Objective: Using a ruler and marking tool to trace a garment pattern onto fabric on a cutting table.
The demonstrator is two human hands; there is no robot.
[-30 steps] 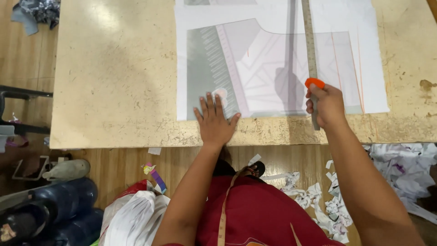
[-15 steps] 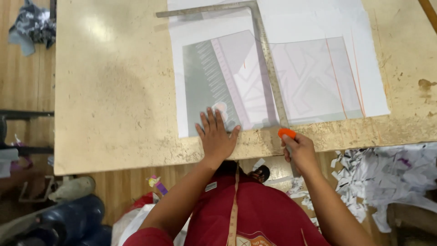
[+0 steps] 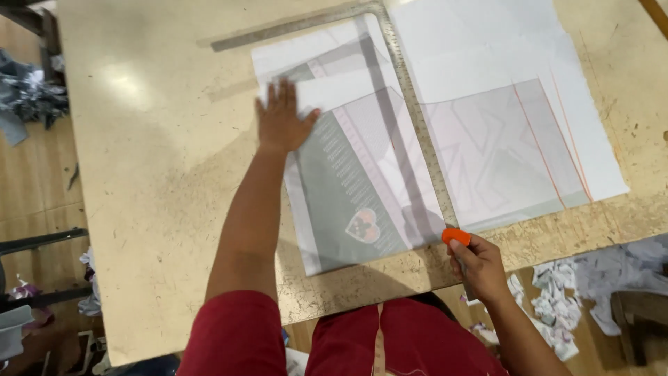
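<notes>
Tabletop (image 3: 160,209): pale speckled slab filling most of the view, its near edge running just in front of the person's red-clad lap; all places below are given relative to it.
Paper sheets (image 3: 480,63): large white and translucent sheets lying flat on the right half of the tabletop, thin red lines drawn near their right side, a grey printed panel showing through the left sheet.
Metal square ruler (image 3: 410,132): L-shaped, lying on the sheets; the long arm runs from the far middle of the tabletop down to its near edge, the short arm stretches left along the far side.
Left hand (image 3: 282,118): pressed flat on the left sheet toward the far middle of the tabletop, fingers spread wide, holding nothing.
Right hand (image 3: 476,264): at the near edge of the tabletop, by the lower end of the ruler's long arm, fingers curled tightly around an orange-tipped tool.
Orange-tipped tool (image 3: 456,237): its orange end touches the near edge of the sheets just beside the ruler; the rest is hidden in the fist.
Paper scraps (image 3: 557,306): scattered on the floor below the tabletop's near right corner.
</notes>
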